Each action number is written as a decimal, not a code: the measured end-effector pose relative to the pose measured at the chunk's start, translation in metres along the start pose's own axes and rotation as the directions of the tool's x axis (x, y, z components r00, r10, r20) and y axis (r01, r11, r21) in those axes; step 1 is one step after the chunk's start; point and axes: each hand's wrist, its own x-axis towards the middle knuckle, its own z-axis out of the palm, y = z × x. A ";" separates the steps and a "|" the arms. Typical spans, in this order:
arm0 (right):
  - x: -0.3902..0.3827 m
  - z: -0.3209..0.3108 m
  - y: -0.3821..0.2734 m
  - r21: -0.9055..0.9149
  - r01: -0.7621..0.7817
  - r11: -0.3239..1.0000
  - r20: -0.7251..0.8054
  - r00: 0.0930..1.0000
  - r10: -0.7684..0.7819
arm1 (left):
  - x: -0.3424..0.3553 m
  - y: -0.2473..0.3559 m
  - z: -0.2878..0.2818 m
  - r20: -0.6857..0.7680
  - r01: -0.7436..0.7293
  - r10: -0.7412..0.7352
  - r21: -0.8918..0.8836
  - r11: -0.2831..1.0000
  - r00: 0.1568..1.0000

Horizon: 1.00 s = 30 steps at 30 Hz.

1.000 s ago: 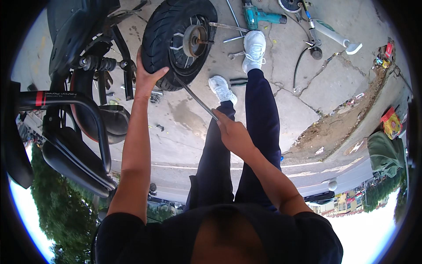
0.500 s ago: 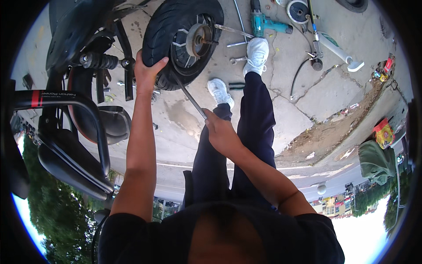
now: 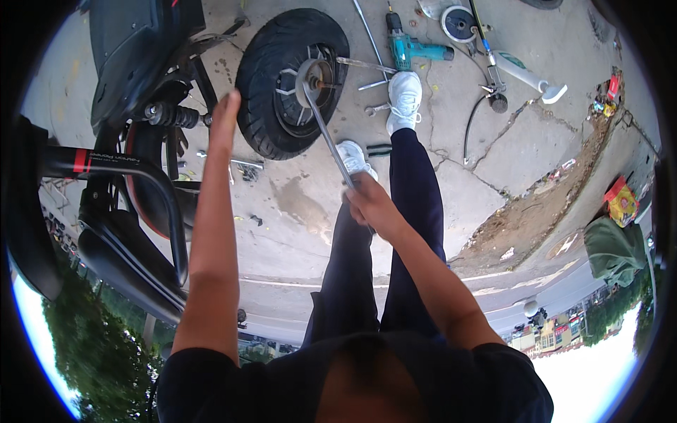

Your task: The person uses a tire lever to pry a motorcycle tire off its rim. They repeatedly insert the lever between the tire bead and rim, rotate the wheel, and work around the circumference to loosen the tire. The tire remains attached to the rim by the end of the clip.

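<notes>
Right hand (image 3: 371, 204) is clamped on the bar (image 3: 330, 139), far end over the hub (image 3: 322, 72) of the wheel (image 3: 262, 95), left hand (image 3: 225, 121) open just left, contact unclear; I'd brace the wheel before loading the bar.

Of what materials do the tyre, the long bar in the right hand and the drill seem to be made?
Tyre: most likely rubber, matte black, with moulded tread grooves.
Long bar in the right hand: probably steel, because its grey surface shines in places.
Drill: teal housing looks like hard plastic, smooth and evenly coloured; the dark chuck may be metal or plastic.
</notes>
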 end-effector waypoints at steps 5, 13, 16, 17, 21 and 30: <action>0.075 0.024 0.011 0.142 -0.047 0.989 0.073 0.997 0.037 | 0.104 0.067 0.014 0.133 0.090 -0.119 0.205 0.975 0.984; 0.156 0.043 0.018 0.258 0.059 0.964 -0.003 0.998 -0.060 | 0.110 0.088 0.050 0.203 0.357 -0.369 0.095 0.929 0.907; 0.182 0.036 0.043 0.014 0.261 0.965 -0.127 0.958 -0.257 | 0.109 0.084 0.050 0.154 0.351 -0.364 0.106 0.930 0.918; 0.183 0.035 0.044 0.015 0.258 0.966 -0.128 0.959 -0.254 | 0.103 0.084 0.050 0.126 0.334 -0.347 0.112 0.936 0.929; 0.190 0.036 0.053 0.051 0.244 0.968 -0.109 0.965 -0.237 | 0.102 0.080 0.047 0.108 0.321 -0.331 0.099 0.942 0.937; 0.208 -0.001 0.050 -0.313 0.324 0.893 -0.052 0.933 -0.357 | 0.096 0.083 0.047 0.024 0.349 -0.360 0.194 0.917 0.933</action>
